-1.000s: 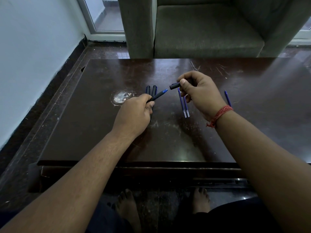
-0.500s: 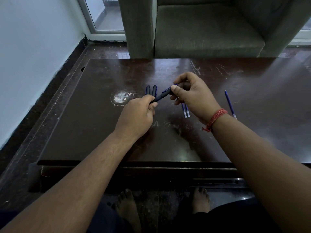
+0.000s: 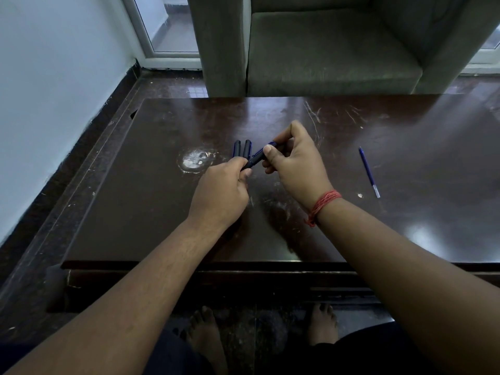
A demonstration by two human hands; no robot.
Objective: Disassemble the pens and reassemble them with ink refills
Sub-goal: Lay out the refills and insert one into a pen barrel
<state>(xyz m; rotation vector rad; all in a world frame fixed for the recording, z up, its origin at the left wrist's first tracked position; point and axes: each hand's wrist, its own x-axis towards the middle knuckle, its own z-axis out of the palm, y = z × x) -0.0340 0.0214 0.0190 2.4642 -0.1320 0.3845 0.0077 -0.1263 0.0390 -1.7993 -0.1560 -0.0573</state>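
**Seating the pen's two halves**

At frame centre, above the table (image 3: 135,212), the left hand (image 3: 221,188) grips the pen (image 3: 255,158) while the right hand (image 3: 295,163) pinches its upper end. Best keep both parts in line and join them gently. A loose refill (image 3: 369,171) lies at right.

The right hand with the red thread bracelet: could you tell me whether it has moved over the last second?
Yes. The right hand moved left toward the two dark pen caps lying on the table, meeting the left hand.
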